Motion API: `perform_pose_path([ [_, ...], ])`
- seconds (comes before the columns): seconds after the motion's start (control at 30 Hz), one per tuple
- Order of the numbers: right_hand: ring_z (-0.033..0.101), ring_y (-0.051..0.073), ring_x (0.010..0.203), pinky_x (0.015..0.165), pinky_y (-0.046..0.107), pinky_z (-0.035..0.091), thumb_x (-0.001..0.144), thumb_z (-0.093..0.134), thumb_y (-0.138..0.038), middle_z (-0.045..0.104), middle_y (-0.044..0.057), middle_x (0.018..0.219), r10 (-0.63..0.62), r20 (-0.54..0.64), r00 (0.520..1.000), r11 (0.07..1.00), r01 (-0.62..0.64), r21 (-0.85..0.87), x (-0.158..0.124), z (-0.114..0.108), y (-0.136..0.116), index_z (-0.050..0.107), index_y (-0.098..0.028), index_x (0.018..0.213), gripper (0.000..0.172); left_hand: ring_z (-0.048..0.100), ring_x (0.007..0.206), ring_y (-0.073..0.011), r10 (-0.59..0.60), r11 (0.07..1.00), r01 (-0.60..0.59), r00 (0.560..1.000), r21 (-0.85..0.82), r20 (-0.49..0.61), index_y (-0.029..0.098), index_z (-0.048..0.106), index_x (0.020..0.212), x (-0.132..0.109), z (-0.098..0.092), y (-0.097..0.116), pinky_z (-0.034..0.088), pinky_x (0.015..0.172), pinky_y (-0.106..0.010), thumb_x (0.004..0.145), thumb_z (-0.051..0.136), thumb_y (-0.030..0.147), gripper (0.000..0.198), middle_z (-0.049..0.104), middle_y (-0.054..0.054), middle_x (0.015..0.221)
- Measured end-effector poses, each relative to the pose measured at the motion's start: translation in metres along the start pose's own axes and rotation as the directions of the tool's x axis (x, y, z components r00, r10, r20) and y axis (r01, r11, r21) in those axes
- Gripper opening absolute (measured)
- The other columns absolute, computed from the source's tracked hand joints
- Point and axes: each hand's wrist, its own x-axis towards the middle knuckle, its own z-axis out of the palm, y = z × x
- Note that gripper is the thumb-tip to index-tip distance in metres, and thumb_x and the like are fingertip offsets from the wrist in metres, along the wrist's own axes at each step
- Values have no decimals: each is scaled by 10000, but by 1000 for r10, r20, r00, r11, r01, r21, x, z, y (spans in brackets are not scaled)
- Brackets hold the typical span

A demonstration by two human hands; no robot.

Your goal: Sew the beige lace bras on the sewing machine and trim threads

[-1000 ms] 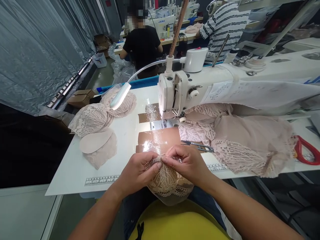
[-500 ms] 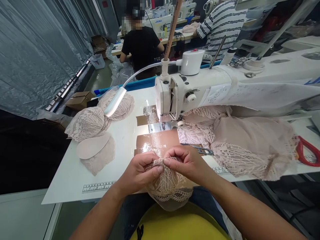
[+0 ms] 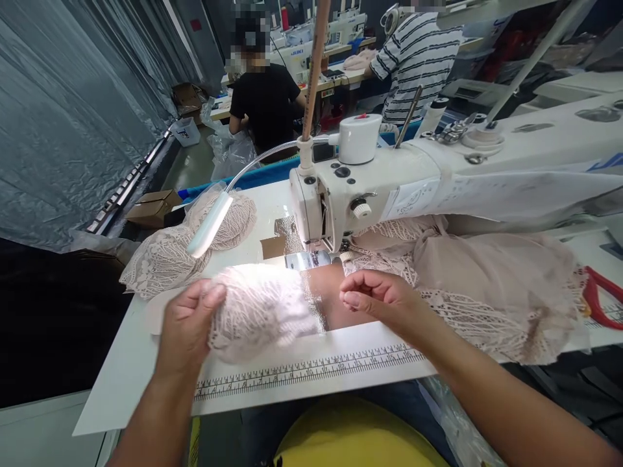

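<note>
My left hand (image 3: 187,324) grips a pale lace cup piece (image 3: 257,311) and holds it above the white sewing table (image 3: 146,363), left of the needle. The piece is blurred and brightly lit by the lamp. My right hand (image 3: 377,298) hovers just right of it with fingers curled, holding nothing I can see. Behind both hands stands the white sewing machine (image 3: 370,181), with its needle plate (image 3: 304,261) just beyond the lace piece.
A heap of beige lace fabric (image 3: 487,292) lies under the machine arm on the right. More lace cups (image 3: 195,246) are stacked at the left under the gooseneck lamp (image 3: 209,224). Red-handled scissors (image 3: 601,295) lie far right. Two people work at machines behind.
My left hand has carried the lace piece up and left from the table's front edge. My right hand has let go of it. The view has tilted, showing more of the table ruler.
</note>
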Motion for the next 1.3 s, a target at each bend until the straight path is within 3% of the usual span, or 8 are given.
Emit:
perform_pose_path([
  [0.07,560,143,731,661,258,427,823,586,-357,623,8,775,-48,-19,999,978,43,-206,0,-11,-5,630,-183,854,182,439,515,-101,289,895,-256,957,365,-36,165,585,685,13,-1,5,365,513,-226,774,623,320,183,475,36,563],
  [0.13,561,142,712,630,248,405,848,541,-319,640,1,782,-84,-1,996,909,76,-409,2,-15,-13,639,-195,845,158,426,533,-114,486,602,-480,854,639,185,167,535,611,22,18,1,349,529,-243,821,555,264,232,459,21,559],
  [0.23,563,142,701,609,242,375,867,477,-240,658,-5,797,-126,86,988,760,152,-632,13,-12,-22,646,-208,847,173,525,655,-191,392,133,-638,737,758,551,149,564,643,24,71,-16,389,576,-290,829,482,163,204,572,-60,644],
  [0.3,565,149,732,626,245,369,869,441,-186,660,4,823,-138,144,980,657,199,-728,22,-6,-22,645,-207,848,207,548,658,-211,242,-2,-685,707,729,665,125,597,676,18,105,-30,405,576,-301,796,454,68,195,595,-91,647],
  [0.53,547,179,851,672,268,390,812,456,-62,601,72,945,-70,251,966,308,260,-915,39,15,14,634,-161,924,233,574,719,-248,44,13,-776,631,631,775,85,628,796,-9,127,-29,451,672,-369,818,457,98,173,619,-137,753],
  [0.8,541,215,893,674,303,423,883,438,-94,613,96,966,-137,239,961,136,257,-957,38,20,26,634,-152,1015,243,620,773,-172,151,718,-637,538,282,829,168,665,843,22,90,-9,507,728,-299,933,394,247,296,676,-72,850],
  [0.93,545,203,821,624,304,416,891,427,-101,625,96,971,-139,177,974,138,196,-971,43,21,23,641,-173,1058,280,629,943,-251,312,616,-723,588,312,747,157,665,1068,34,96,-38,519,835,-403,895,436,231,297,636,-145,1181],
  [1.3,566,210,788,524,293,368,826,438,-54,637,108,976,-48,92,995,150,99,-984,54,22,15,587,-180,1197,419,602,809,-231,369,391,-850,497,354,785,99,646,1111,56,106,-53,524,702,-364,911,386,206,345,673,-171,1092],
])
